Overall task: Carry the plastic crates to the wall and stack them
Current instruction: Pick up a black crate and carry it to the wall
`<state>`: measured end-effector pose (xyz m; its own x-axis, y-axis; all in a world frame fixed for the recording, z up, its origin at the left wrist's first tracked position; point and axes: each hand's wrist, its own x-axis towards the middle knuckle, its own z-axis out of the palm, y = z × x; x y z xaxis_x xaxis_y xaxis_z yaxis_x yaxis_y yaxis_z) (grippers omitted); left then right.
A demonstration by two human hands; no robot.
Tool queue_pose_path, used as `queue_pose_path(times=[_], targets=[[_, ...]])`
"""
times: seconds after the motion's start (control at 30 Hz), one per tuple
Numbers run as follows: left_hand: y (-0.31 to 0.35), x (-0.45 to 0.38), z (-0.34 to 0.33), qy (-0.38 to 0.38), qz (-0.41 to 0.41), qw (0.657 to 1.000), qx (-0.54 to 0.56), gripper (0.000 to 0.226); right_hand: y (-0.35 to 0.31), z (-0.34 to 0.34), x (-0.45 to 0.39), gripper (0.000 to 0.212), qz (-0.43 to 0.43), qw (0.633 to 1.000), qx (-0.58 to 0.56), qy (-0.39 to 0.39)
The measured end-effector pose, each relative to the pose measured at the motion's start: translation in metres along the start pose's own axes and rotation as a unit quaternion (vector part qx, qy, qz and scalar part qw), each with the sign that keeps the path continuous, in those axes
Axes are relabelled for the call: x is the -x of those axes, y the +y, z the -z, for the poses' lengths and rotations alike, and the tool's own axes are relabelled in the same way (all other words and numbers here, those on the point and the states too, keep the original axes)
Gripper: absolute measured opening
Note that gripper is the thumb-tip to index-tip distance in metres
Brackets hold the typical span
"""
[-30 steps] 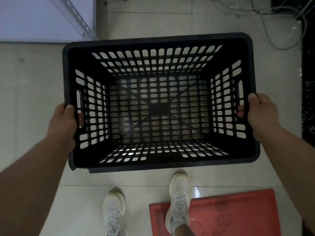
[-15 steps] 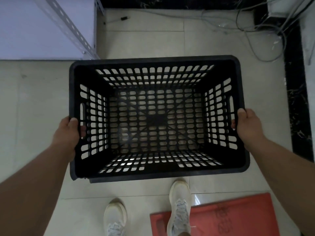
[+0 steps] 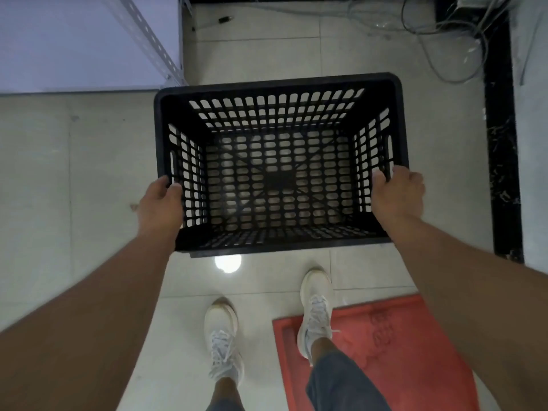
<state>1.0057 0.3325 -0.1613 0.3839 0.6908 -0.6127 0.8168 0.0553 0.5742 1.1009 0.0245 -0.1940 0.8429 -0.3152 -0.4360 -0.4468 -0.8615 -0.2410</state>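
- Nearest the camera, two white sneakers (image 3: 225, 339) stand on pale floor tiles (image 3: 74, 203); the right foot rests on the left edge of a red mat (image 3: 385, 351), with dark trouser legs showing at the bottom edge.
- A bright spot of reflected light (image 3: 227, 263) sits on the tile just in front of the feet.
- Bare forearms reach forward from both lower corners to a black plastic crate (image 3: 278, 84), held level above the floor with its open top facing the camera and the tiles visible through its slotted base.
- The left hand (image 3: 161, 203) grips the crate's left rim, thumb hooked over the edge.
- The right hand (image 3: 397, 197) grips the right rim, its fingertips curled inside the wall.
- At far left, a grey perforated metal shelf post (image 3: 142, 34) rises beside a pale surface.
- Beyond the crate, a black pen (image 3: 219, 20) lies on the tiles; a tangle of grey cables (image 3: 439, 34) spreads at far right beside a black marble border strip (image 3: 499, 143).
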Motion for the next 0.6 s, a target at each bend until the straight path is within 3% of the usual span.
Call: queue_pose_path(times=[0.23, 0.4, 0.6], targets=[[-0.011, 0.054, 0.012, -0.092, 0.017, 0.994, 0.051, 0.022, 0.007, 0.014, 0.062, 0.056, -0.008, 0.999, -0.047, -0.011], [-0.038, 0.084, 0.028, -0.141, 0.005, 0.990, 0.012, 0.033, 0.035, 0.008, 0.128, 0.053, -0.048, 0.995, -0.087, -0.008], [-0.058, 0.133, 0.061, -0.205, -0.009, 0.979, -0.014, 0.015, 0.075, 0.017, 0.223, 0.047, -0.107, 0.988, -0.112, -0.019]])
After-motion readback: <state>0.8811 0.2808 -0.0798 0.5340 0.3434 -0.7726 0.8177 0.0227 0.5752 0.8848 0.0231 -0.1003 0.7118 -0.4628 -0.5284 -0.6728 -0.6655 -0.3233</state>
